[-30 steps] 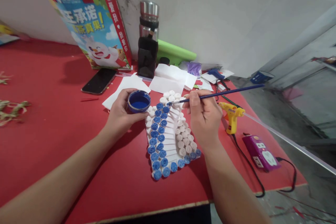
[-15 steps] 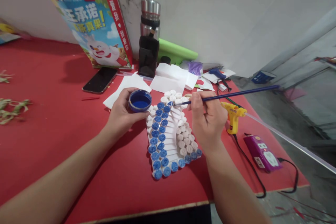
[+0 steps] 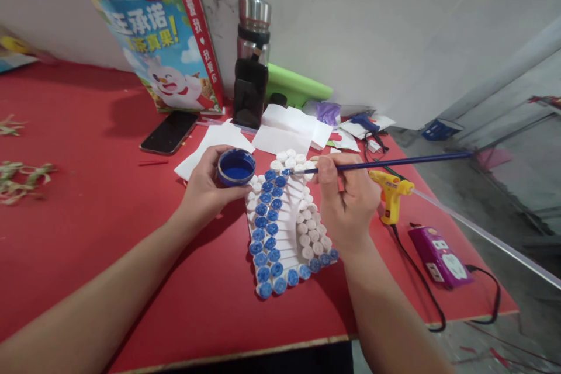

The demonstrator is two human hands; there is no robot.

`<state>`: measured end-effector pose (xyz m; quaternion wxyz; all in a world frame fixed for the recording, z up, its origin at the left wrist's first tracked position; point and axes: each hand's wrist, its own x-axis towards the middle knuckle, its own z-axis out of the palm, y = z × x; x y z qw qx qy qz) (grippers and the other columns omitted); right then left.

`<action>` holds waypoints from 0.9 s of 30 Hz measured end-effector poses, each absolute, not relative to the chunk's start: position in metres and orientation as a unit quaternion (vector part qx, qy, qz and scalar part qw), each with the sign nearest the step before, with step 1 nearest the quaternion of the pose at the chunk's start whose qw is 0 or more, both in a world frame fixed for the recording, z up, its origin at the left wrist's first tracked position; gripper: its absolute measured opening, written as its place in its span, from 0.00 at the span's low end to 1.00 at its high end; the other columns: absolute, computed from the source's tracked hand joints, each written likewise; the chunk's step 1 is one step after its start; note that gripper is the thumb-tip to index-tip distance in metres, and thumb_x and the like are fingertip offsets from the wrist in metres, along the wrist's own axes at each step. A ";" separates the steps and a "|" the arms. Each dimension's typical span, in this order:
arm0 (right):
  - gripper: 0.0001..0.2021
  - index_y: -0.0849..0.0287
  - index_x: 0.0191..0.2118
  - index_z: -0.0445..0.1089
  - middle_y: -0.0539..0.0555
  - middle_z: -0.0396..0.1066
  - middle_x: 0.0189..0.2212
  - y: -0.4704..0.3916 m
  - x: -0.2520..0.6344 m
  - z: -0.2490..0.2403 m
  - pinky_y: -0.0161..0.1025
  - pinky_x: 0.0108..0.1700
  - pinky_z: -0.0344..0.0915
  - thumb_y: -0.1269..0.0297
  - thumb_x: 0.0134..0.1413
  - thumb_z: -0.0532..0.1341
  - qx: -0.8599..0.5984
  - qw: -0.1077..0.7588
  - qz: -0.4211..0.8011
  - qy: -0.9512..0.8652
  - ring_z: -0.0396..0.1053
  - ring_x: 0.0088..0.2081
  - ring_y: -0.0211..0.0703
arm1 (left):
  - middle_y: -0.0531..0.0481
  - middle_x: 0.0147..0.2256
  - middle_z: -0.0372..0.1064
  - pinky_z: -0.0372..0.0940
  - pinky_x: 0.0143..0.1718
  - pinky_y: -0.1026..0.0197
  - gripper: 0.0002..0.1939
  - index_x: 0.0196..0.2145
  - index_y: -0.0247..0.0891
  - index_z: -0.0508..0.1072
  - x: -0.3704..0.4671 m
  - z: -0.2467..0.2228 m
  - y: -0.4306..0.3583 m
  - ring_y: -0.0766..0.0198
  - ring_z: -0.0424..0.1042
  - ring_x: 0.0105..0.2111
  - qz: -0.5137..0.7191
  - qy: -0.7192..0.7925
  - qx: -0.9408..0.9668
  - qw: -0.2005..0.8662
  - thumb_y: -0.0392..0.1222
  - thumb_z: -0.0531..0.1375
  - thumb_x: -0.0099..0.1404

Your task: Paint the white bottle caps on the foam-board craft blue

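Note:
My left hand [image 3: 209, 187] is closed around a small round jar of blue paint [image 3: 236, 168], its mouth facing up toward me. Between the fingers of my right hand [image 3: 350, 196] is a paintbrush [image 3: 394, 162] with a long dark blue handle. Its bristles touch a small round piece near the top of the craft panel [image 3: 287, 228], and that piece is partly blue. Rows of blue discs run down the panel's left side and along its bottom edge. White discs [image 3: 312, 234] fill the right side and top, with white strips between. My right hand hides part of the panel's upper right.
A yellow glue gun [image 3: 391, 193] with a long clear glue stick and a purple power strip [image 3: 440, 257] lie at right, with cords over the table edge. Behind are white papers [image 3: 284, 128], a bottle [image 3: 252, 64], a phone [image 3: 169, 132] and a printed box [image 3: 170, 47].
The view has shifted slightly. The brush tip stays on the same upper disc, and both hands keep nearly the same place.

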<state>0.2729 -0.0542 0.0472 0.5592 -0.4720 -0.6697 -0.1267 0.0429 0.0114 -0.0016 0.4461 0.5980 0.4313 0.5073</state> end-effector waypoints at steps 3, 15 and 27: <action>0.10 0.55 0.40 0.71 0.45 0.73 0.27 -0.054 0.273 0.047 0.35 0.31 0.67 0.63 0.79 0.60 -0.471 0.554 -0.126 -0.675 0.69 0.26 0.33 | 0.46 0.50 0.78 0.76 0.52 0.49 0.34 0.52 0.42 0.72 0.042 -0.001 0.011 0.50 0.79 0.50 0.508 0.431 0.598 0.446 0.39 0.79 0.49; 0.08 0.55 0.40 0.72 0.46 0.75 0.29 -0.053 0.274 0.046 0.35 0.34 0.68 0.65 0.78 0.62 -0.465 0.559 -0.106 -0.678 0.73 0.29 0.33 | 0.47 0.52 0.78 0.76 0.53 0.47 0.35 0.52 0.43 0.72 0.041 -0.004 0.012 0.48 0.79 0.52 0.508 0.427 0.601 0.445 0.39 0.79 0.49; 0.10 0.55 0.41 0.73 0.47 0.77 0.29 -0.054 0.273 0.046 0.36 0.33 0.69 0.62 0.79 0.61 -0.480 0.557 -0.115 -0.668 0.74 0.28 0.34 | 0.46 0.52 0.78 0.76 0.53 0.48 0.34 0.53 0.43 0.73 0.041 -0.007 0.013 0.48 0.79 0.52 0.508 0.423 0.617 0.427 0.40 0.79 0.51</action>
